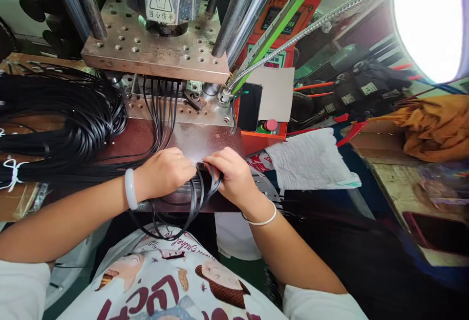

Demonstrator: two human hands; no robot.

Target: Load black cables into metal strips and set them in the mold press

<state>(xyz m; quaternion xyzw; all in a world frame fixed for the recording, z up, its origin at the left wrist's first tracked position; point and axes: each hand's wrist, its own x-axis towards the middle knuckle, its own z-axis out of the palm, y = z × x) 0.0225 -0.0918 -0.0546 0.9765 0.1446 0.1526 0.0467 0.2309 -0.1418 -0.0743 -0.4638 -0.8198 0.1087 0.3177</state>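
Note:
My left hand [170,169] is closed, its fingertips pinched at the top of a loop of thin black cables. My right hand [231,172] is closed too, with several black cables [196,202] gripped between thumb and fingers. These cables hang in loops below my hands, over the table's front edge. The fingertips of both hands almost meet above the brown tabletop [190,139]; the cable ends there are too small to make out. Behind them, another row of black cables [159,115] runs up into the metal press mould [146,88].
A press plate [154,58] with steel columns stands over the mould. To the left lies a large bundle of black cables [73,115] tied with white string. At right are a red control box with an emergency button [271,124], a phone [249,107] and a white cloth [309,156].

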